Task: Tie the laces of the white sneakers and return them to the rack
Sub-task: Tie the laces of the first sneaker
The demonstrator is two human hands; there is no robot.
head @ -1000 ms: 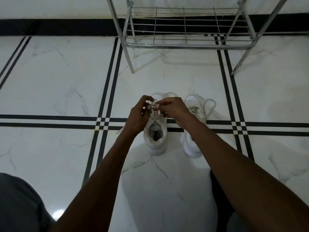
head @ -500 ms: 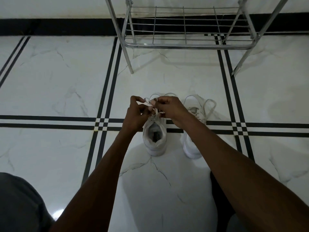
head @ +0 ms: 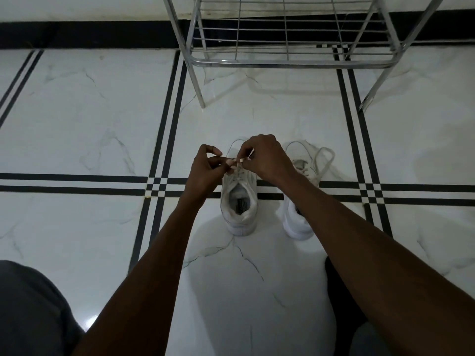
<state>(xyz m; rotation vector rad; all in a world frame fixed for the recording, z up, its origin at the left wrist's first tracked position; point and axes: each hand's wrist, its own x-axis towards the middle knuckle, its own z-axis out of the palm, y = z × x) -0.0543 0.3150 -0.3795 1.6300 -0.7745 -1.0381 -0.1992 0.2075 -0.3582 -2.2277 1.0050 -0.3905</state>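
Marble floor (head: 77, 111), white with crossing black bands, fills the scene, and a bare metal shoe rack (head: 288, 62) stands at its far edge against the wall. Between the rack and the person crouching in front sit two white sneakers, heels toward the camera and toes toward the rack. The left sneaker (head: 239, 204) is the one being worked on; the right sneaker (head: 299, 222) waits just beside it, partly hidden by a forearm, its loose laces (head: 322, 160) spilling in open loops over the toe.

Both hands meet above the left sneaker's tongue. The left hand (head: 205, 170) pinches one strand of lace (head: 237, 161) between thumb and fingertips; the right hand (head: 267, 158) is closed on another strand, knuckles up. Each grip is clamped on lace, the two nearly touching, so the bow appears to be mid-forming rather than finished.

Flat cotton-like laces such as these are likely soft and limp, holding no shape of their own, so they are best held close to the knot and kept taut. The sneakers look light and fairly stiff at the heel, which suggests the heel collar is the natural place to lift each one to the rack, likely in one hand. One shoe remains untied.
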